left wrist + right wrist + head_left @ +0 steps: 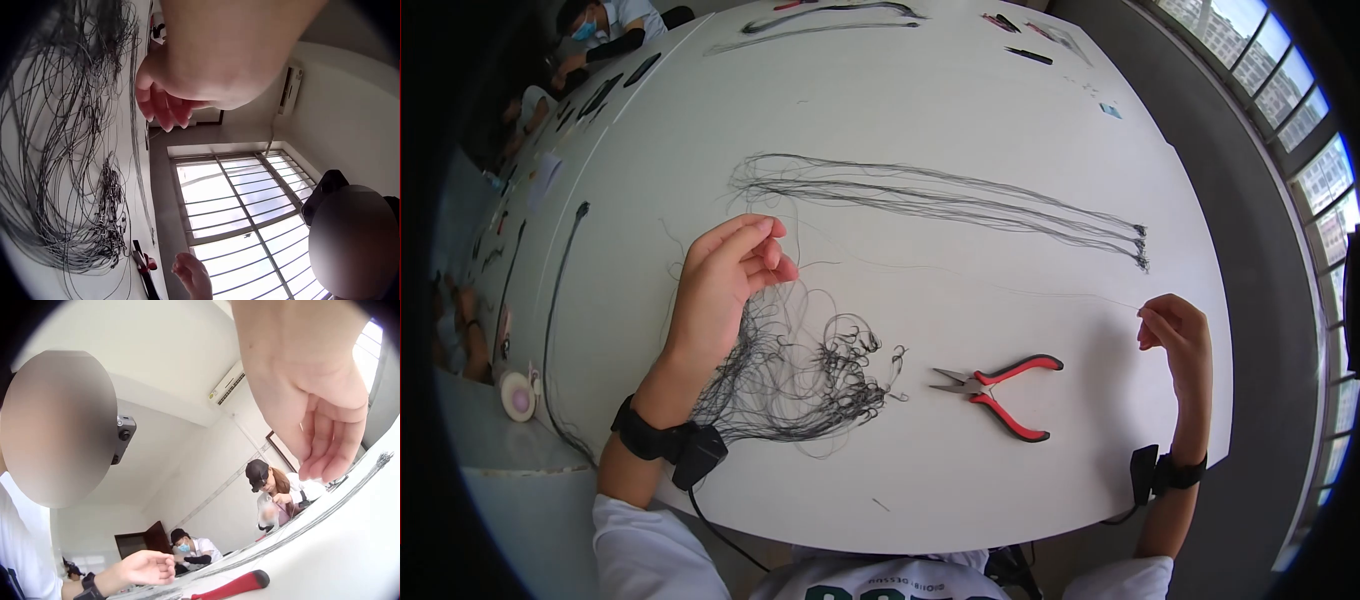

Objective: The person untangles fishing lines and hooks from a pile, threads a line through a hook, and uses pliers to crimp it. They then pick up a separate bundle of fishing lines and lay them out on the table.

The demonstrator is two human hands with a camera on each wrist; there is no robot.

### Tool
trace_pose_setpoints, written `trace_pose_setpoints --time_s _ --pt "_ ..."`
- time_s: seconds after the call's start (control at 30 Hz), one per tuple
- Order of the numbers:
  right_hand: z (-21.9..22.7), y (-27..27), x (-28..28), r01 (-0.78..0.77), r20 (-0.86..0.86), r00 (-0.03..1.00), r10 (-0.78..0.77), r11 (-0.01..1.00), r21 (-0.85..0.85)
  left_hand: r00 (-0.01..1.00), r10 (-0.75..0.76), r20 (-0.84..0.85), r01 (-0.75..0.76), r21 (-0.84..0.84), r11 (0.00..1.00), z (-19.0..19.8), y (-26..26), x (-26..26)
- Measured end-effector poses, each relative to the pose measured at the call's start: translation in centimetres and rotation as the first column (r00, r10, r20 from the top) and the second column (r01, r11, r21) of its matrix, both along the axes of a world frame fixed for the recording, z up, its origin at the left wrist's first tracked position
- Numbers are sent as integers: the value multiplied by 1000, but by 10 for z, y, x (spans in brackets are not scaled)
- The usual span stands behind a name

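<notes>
In the head view my left hand (725, 280) is raised above a tangled bundle of dark strands (840, 400) with hooks, thumb and forefinger pinched together. A very thin strand (1060, 294) stretches faintly from near these fingertips toward the right. Its right end meets the pinched thumb and forefinger of my right hand (1180, 335), held over the table's right side. Between the hands and closer to me lie red-handled pliers (975, 385), jaws apart. The left wrist view shows the left hand (181, 81) with bent fingers beside the bundle (75, 162); the right hand (325, 412) has bent fingers too.
Long dark strands (940, 195) with knotted right ends lie across the table (880, 110). Black tweezers (1029, 56) and a small blue packet (1110, 111) are at the far right. A round white object (519, 396) sits at left; other people (605, 30) sit beyond.
</notes>
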State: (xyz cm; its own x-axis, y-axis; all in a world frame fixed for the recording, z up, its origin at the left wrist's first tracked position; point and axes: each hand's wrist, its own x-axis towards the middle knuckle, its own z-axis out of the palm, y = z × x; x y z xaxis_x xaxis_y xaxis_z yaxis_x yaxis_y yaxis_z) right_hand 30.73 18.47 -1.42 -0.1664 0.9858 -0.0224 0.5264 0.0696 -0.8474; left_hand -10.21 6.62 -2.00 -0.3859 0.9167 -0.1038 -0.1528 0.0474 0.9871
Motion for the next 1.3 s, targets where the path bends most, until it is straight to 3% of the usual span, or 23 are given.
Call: trace_pose_setpoints --time_s 0.2,0.47,0.6,0.7,0.83,1.0,1.07,1.13,1.2,1.23,1.3 --pt "-15 13 19 20 37 999 -18 999 -29 1000 -18 -11 17 -50 999 -4 4 -13" --pt "-18 18 20 14 116 993 -11 999 -31 954 37 297 -1 -121 993 -6 -5 -42" --pt "-21 19 21 5 131 991 1 999 -40 959 57 278 -33 -91 995 2 -16 -55" --pt "-23 20 23 -11 127 992 15 1000 -29 998 55 -39 -59 -91 994 6 -23 -65" --pt "-28 23 26 -29 151 988 29 1000 -4 992 4 -124 -29 -199 979 5 -30 -77" --pt "-29 22 24 -36 210 977 23 998 59 964 70 -258 -109 -141 984 11 -40 -77" --pt "-37 28 32 -53 227 973 32 995 88 890 95 -445 -183 -157 970 16 -43 -74" --pt "-39 31 35 -41 287 958 17 996 79 870 95 -483 -200 -170 965 16 -50 -79" --pt "-36 30 35 -86 319 946 50 991 100 785 15 -620 -170 -191 967 15 -58 -84" --pt "-32 28 33 -30 343 939 -5 995 97 781 27 -623 -187 -193 963 16 -64 -85" --pt "-38 26 37 21 397 913 -92 984 179 627 -6 -779 -191 -161 968 16 -77 -83"
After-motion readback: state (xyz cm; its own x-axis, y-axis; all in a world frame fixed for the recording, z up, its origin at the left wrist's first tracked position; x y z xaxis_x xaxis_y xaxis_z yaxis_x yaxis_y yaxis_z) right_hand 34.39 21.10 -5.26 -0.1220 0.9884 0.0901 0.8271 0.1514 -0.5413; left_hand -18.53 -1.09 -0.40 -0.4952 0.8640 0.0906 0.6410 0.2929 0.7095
